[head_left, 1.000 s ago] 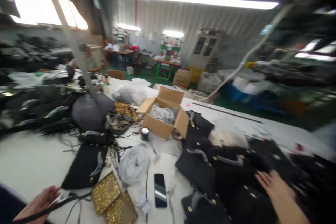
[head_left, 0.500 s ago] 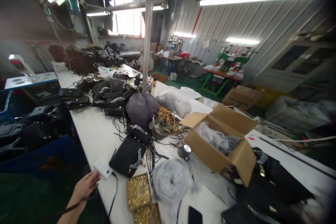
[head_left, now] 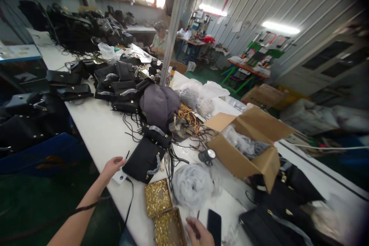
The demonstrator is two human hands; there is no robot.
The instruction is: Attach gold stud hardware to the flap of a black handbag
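Lying at 3 o'clock from the left hand (head_left: 113,166), the black bag (head_left: 140,160) rests flat on the worktop (head_left: 92,128), its long axis running roughly from 1 to 7 o'clock and its wrapped handle (head_left: 155,166) on the side away from that hand. The left hand is clearly the nearer one; from the right hand (head_left: 201,233) the bag sits toward 11 o'clock, well apart. The left hand's fingers are loosely bent beside the bag's near edge, just above a white device (head_left: 120,178) at 5 o'clock; whether they touch or hold anything, I cannot tell. The right hand is half curled between a tray of gold pieces (head_left: 164,227) at 9 o'clock and a phone (head_left: 214,226) at 2 o'clock; any grip there is hidden too.
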